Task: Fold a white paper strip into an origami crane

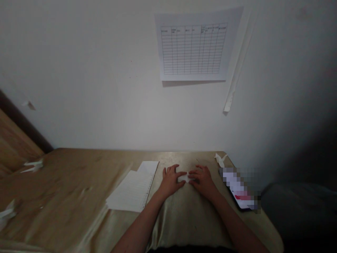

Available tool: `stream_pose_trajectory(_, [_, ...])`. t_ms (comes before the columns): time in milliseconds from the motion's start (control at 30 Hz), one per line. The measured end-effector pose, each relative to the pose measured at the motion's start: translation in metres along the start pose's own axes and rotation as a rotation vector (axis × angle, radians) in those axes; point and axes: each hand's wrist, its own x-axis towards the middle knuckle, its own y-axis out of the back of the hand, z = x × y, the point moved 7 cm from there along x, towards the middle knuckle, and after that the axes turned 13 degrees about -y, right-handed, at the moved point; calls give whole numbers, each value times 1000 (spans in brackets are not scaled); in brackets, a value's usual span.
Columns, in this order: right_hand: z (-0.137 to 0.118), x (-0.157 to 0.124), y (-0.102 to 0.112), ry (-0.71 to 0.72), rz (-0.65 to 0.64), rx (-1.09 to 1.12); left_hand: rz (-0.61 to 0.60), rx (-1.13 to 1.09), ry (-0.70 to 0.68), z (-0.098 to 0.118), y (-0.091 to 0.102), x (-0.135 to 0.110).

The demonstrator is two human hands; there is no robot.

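My left hand (170, 180) and my right hand (202, 179) lie side by side on the table (65, 196), fingertips meeting over a small white piece of paper (185, 177). Both hands press down on that paper with fingers bent and close together. Most of the small paper is hidden under the fingers. A stack of lined white paper (134, 189) lies just left of my left hand.
A phone (240, 191) lies at the table's right edge beside my right hand. A small folded paper shape (220, 160) sits at the back right corner. White paper scraps (33, 166) lie at the far left. A printed grid sheet (194, 49) hangs on the wall.
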Motion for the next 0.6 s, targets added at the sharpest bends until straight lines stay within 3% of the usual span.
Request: stream_pose_trajectory(600, [-11,-5,2,104,26,19,-9,18,2,-7,-1,1])
